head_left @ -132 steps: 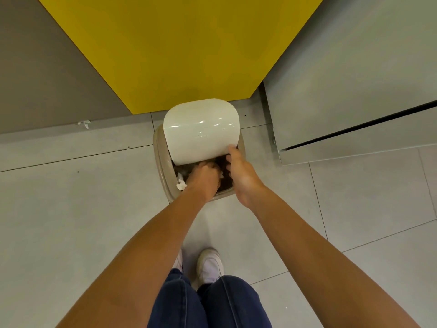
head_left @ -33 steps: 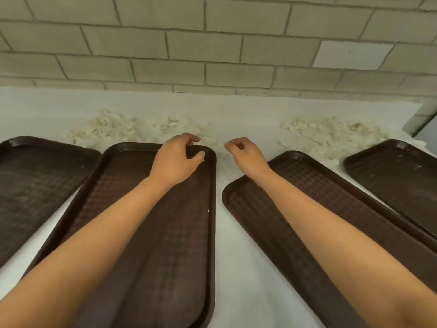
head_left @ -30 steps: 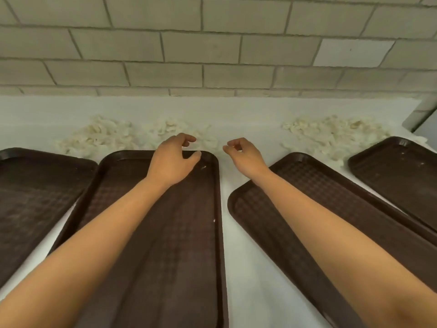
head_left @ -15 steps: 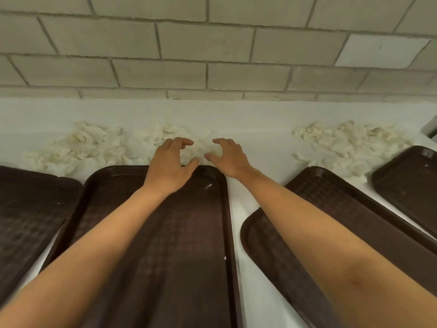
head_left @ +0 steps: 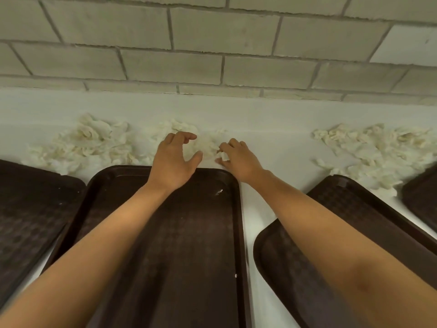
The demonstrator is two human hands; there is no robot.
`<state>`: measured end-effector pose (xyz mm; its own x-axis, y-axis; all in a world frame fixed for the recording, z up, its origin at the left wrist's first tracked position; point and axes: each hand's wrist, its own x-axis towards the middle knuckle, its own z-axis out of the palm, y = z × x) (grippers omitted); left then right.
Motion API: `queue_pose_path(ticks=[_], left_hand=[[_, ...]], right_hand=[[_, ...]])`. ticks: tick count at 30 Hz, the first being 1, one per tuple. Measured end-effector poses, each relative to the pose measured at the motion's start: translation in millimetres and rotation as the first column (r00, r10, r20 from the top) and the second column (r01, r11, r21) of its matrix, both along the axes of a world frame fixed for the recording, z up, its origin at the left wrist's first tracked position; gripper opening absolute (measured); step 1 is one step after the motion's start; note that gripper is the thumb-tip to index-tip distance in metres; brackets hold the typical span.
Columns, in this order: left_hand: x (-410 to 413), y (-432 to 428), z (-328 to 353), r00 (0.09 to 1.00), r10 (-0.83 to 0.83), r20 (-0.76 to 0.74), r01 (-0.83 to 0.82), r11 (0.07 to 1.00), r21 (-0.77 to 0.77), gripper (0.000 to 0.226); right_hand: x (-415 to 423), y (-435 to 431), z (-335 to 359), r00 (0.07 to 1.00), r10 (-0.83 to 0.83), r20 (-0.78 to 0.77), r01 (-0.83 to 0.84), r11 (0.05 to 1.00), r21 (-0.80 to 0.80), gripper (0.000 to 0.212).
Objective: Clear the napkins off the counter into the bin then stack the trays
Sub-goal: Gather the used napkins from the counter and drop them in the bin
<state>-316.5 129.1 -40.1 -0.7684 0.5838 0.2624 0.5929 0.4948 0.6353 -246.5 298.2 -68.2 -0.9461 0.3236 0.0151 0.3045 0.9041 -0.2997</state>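
Right hand (head_left: 238,159) pinches a napkin scrap (head_left: 224,156) just past the centre tray's (head_left: 189,233) far right corner. Left hand (head_left: 173,162) hovers over the crumpled napkins (head_left: 94,143) beyond that tray's far rim, fingers (head_left: 186,136) spread, gripping nothing. Suggest raking the loose pile into one bundle on the worktop (head_left: 260,119) with both hands, not picking scraps.

crumpled paper napkins (head_left: 89,143); textured matt plastic trays (head_left: 184,245)
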Motion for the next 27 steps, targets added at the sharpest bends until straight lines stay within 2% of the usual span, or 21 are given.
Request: queue_pose_path(ticks=[3,7,12,15,21,27], left_hand=[[-6.8,6.3,-2.0,1.0,0.0,0.011,0.0,1.0,0.006,0.041],[-13.1,14.1,-3.6,1.0,-0.005,0.015,0.005,1.0,0.004,0.041],[-18.6,24.4,-5.5,1.0,-0.017,-0.015,0.017,1.0,-0.015,0.045],[-19.4,31.8,-3.7,0.995,-0.071,-0.064,0.065,0.993,-0.096,0.053],[-20.9,47.6,-3.2,0.98,-0.162,-0.116,0.125,0.954,-0.271,0.068],[-24.2,63.7,-12.2,0.981,-0.16,-0.106,0.099,0.895,-0.435,0.057]], right_hand=[[6.1,2.8,-6.7,0.997,0.033,-0.067,-0.03,0.998,0.046,0.029],[9.2,5.6,-6.6,0.998,0.047,-0.044,-0.044,0.996,0.074,0.022],[16.2,9.9,-3.6,0.994,-0.033,-0.103,0.035,0.999,0.016,0.034],[23.5,17.1,1.7,0.982,-0.101,-0.16,0.102,0.995,-0.002,0.041],[32.7,33.6,13.1,0.928,-0.221,-0.301,0.219,0.975,-0.042,0.041],[38.2,41.3,18.3,0.868,-0.281,-0.41,0.211,0.955,-0.209,0.037]])
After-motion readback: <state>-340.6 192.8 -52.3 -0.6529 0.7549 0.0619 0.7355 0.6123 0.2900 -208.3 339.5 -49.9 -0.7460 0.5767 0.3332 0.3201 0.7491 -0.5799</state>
